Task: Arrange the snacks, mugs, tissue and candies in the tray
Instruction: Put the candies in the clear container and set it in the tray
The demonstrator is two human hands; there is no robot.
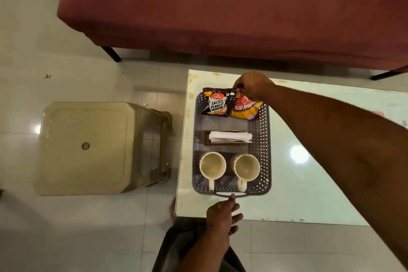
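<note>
Right hand (254, 86) pinching peanut packet (217, 104) — tray's (263, 139) far end

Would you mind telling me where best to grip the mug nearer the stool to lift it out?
Probably by the left mug's handle, approached from the tray's near end: it points toward the person, clear of the neighbouring mug.

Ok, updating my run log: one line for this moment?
right hand: pinching peanuts packet | left hand: touching tray handle | mugs, tissue: placed
</note>
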